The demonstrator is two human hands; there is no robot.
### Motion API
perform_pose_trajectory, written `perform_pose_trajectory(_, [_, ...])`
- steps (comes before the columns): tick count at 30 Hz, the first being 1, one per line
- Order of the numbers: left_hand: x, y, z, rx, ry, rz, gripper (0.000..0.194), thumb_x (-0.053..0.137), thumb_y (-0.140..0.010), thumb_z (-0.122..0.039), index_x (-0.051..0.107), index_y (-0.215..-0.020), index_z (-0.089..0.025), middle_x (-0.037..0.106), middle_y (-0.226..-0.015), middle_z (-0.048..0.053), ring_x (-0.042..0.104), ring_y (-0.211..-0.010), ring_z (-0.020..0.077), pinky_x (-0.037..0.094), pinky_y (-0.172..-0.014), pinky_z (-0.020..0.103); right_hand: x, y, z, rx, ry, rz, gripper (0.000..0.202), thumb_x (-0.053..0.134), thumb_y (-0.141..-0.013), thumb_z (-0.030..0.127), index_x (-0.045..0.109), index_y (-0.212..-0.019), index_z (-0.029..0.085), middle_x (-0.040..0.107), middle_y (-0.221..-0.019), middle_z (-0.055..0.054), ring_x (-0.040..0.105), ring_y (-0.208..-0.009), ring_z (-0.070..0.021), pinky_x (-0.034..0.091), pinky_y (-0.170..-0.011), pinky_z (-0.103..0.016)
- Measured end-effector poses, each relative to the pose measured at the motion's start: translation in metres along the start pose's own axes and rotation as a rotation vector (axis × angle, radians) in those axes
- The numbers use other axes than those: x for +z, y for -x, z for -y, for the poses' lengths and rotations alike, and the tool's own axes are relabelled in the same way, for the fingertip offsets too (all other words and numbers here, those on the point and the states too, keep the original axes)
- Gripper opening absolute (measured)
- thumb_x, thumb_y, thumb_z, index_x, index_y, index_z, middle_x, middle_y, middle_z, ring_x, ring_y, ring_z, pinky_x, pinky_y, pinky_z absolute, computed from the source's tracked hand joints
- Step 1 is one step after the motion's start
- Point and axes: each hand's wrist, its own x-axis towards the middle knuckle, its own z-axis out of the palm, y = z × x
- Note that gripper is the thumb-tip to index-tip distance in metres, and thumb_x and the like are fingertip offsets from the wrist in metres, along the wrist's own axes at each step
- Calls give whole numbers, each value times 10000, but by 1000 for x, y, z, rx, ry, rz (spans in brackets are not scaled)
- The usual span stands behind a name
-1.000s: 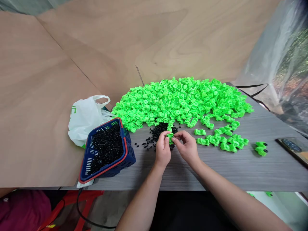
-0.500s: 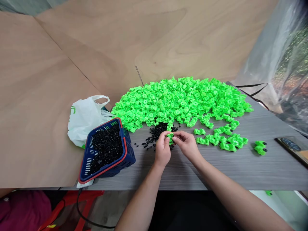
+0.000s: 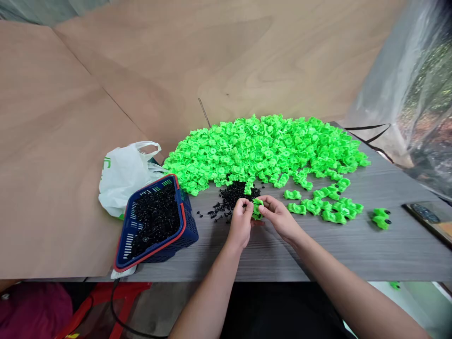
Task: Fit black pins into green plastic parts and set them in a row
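Between my two hands is a green toy car body point(image 3: 257, 210), held above the front part of the table. My left hand point(image 3: 241, 224) grips its left side with the thumb on top. On its right side, the thumb and fingers of my right hand point(image 3: 276, 214) pinch it. Dark bits show at the car body, too small to make out fully. Just beyond my hands lies a loose heap of black wheel axles point(image 3: 233, 195). Behind that rises a large pile of green car bodies point(image 3: 261, 148).
A blue basket point(image 3: 192, 230) full of black wheel axles stands at left, beside a white plastic bag point(image 3: 123, 174). Several car bodies point(image 3: 334, 207) lie at right, with two wheeled ones point(image 3: 381, 218) farther out. A phone point(image 3: 425, 214) rests near the right edge. A person's maroon clothing point(image 3: 35, 310) shows lower left.
My hands have shifted slightly right and toward me with the car body. It is now turned to a different angle between my fingers.
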Motion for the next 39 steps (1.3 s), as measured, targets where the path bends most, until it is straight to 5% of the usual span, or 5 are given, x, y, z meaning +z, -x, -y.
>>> perform_pose_trajectory(6, [-12, -15, 1, 257, -464, -191, 230, 614, -859, -415, 545, -823, -198, 618, -759, 13, 595, -680, 143, 446, -595, 242, -43, -2, 2, -137, 844, -210, 276, 673, -820, 344, 627, -1044, 190, 679, -965, -83, 596, -914, -252, 431, -845, -377])
perform_pose_trajectory(11, [-20, -35, -13, 536, -1019, -319, 74, 662, -818, -253, 601, -824, -211, 636, -812, 28, 576, -793, 187, 431, -746, 314, -73, 2, -2, -152, 1541, -9, 206, 663, -800, 216, 678, -1005, 214, 677, -960, -90, 548, -1008, -291, 301, -966, -436])
perform_pose_trajectory(25, [-13, -77, -8, 500, -1528, -307, 297, 775, -737, -412, 682, -931, -207, 623, -950, 112, 525, -1005, 300, 394, -895, 412, -67, -15, 6, -69, 1605, -50, 290, 622, -859, 324, 673, -1110, 189, 669, -1066, -137, 553, -1060, -313, 329, -974, -430])
perform_pose_trajectory(33, [-16, -82, -13, 557, -1357, -256, 95, 649, -806, -225, 627, -716, -204, 622, -829, 87, 569, -935, 266, 406, -902, 417, -27, -84, -4, 87, 1523, 3, 252, 478, -866, 60, 676, -1013, 112, 688, -962, -154, 655, -891, -222, 432, -792, -269])
perform_pose_trajectory(39, [-35, -78, -29, 224, -434, -216, 179, 623, -804, -320, 501, -750, -201, 653, -786, 39, 660, -775, 195, 503, -693, 318, -31, -89, -19, 94, 1510, 9, 243, 483, -835, 28, 692, -944, 90, 684, -972, -183, 658, -909, -241, 441, -805, -285])
